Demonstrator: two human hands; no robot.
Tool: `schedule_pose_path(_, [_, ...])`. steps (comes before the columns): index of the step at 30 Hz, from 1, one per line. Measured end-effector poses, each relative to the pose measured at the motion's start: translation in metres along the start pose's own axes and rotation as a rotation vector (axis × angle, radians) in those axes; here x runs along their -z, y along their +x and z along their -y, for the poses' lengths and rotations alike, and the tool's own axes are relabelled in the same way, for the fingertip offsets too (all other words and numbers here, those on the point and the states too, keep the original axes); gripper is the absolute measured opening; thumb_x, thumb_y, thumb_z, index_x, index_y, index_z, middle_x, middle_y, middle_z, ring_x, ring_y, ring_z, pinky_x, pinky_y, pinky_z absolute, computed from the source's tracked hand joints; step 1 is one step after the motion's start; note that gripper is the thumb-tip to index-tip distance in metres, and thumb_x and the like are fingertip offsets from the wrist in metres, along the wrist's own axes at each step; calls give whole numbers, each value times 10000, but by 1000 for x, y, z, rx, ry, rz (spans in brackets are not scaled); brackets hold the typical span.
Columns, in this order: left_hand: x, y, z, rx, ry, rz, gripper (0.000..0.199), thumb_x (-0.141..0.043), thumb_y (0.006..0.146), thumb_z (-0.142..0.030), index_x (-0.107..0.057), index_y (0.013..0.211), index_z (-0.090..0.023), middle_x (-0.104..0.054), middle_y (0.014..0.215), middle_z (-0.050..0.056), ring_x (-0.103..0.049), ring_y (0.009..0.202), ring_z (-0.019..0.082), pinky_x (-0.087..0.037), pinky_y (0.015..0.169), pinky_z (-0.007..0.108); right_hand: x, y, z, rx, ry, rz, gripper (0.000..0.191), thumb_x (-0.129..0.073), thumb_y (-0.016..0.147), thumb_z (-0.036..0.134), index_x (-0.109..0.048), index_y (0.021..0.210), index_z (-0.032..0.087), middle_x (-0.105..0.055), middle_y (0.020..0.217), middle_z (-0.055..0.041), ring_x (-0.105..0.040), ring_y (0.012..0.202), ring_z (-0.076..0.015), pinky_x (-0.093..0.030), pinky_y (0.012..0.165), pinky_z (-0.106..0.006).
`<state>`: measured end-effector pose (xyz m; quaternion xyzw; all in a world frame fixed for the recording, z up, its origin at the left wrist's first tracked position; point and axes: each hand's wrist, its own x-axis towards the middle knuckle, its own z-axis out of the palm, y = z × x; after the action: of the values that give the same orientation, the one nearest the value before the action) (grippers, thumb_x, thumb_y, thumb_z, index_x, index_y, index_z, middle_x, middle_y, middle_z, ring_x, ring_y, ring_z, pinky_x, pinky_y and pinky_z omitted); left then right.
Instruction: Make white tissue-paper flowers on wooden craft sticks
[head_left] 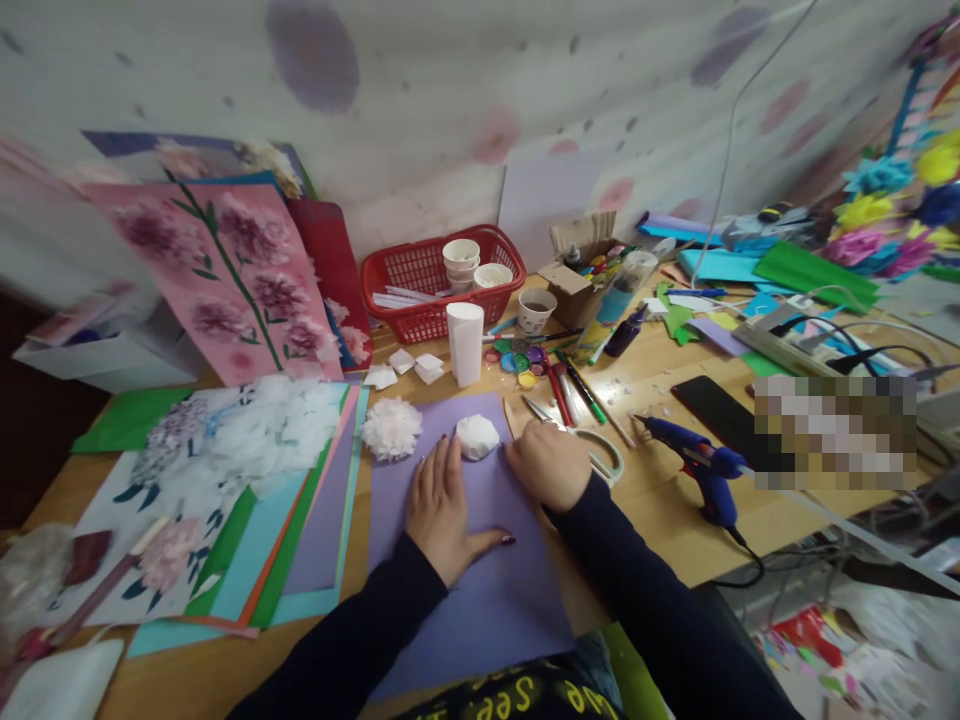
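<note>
A sheet of purple paper (480,620) lies in front of me. My left hand (442,500) rests flat on it, fingers stretched and thumb out to the right. Just beyond those fingertips is a small white folded paper piece (477,437). My right hand (551,462) is closed at the paper's right edge, and whatever its fingers may hold is hidden. Beside that hand, partly covered by it, are scissors (611,455) with pale handles. A fluffy pale paper flower (392,429) sits at the sheet's upper left.
Colored sheets and a flower picture (169,550) lie left. Behind stand a red basket (420,322), a white paper roll (466,345) and a paper cup (536,312). To the right are a blue glue gun (705,460) with its cord, a phone (720,415) and a power strip (795,340).
</note>
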<state>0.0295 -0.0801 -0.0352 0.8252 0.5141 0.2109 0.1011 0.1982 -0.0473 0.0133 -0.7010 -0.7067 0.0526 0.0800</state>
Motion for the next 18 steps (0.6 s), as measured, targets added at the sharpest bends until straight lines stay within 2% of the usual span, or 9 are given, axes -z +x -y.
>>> schedule_pose_path(4, [6,-1,14,-2,-17,165,1295,-782,526,-613,-39,1458,-106,-289,1475,292,-296,1365,416,-294,1082,570,2,0,3,-28,-124,82,237,-467,818,142,-683,871,60,-679,779,-203,-663,781,-266,-454,640,-305])
schedule_pose_path(10, [33,-2,47,-95,-86,389,1294,-813,517,-522,-33,1476,-140,-220,1515,269,-215,1403,395,-208,1118,593,11,-23,1,-68,-192,123,261,-425,818,65,-663,896,-8,-668,861,-231,-643,819,-262,-431,638,-296])
schedule_pose_path(13, [48,-1,60,-141,-110,455,1310,-847,466,-458,-71,1477,-157,-241,1512,247,-251,1389,398,-266,1105,568,13,-37,5,-101,-191,115,262,-410,822,41,-634,943,-22,-657,856,-228,-633,822,-273,-422,632,-306])
schedule_pose_path(16, [52,9,56,-117,-133,406,1068,-784,599,-432,-193,1450,-173,-379,1441,203,-368,1333,358,-338,1074,525,14,-46,9,-176,-170,94,252,-370,866,53,-611,930,19,-647,855,-210,-634,796,-263,-413,611,-303])
schedule_pose_path(18, [45,18,45,-52,-141,265,817,-686,732,-419,-291,1400,-166,-489,1331,177,-454,1265,313,-369,1052,497,14,-50,11,-194,-156,118,220,-382,866,47,-599,902,49,-643,831,-189,-636,788,-252,-409,608,-293])
